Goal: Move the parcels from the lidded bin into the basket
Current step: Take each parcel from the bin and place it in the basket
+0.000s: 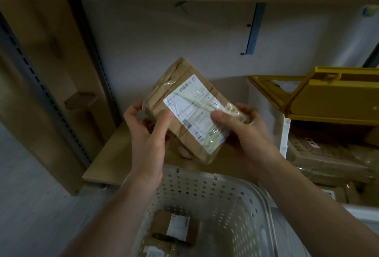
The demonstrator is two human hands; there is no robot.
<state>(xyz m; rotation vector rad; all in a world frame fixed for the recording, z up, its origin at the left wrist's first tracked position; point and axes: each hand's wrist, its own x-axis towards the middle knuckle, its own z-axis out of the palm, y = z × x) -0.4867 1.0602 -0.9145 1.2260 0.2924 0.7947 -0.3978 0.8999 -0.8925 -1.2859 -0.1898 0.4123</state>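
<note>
From the head view, the carry step looks under way: a taped brown parcel is held above the white perforated basket, left hand and right hand both clasping its edges, thumbs on top, so lowering and releasing likely comes next, the yellow-lidded bin open at right

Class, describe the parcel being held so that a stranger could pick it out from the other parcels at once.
Start at the white perforated basket at the bottom. Directly above it, the left hand and right hand hold a brown taped parcel. Unlike parcels lying in containers, it is airborne, its white label facing up.
</note>
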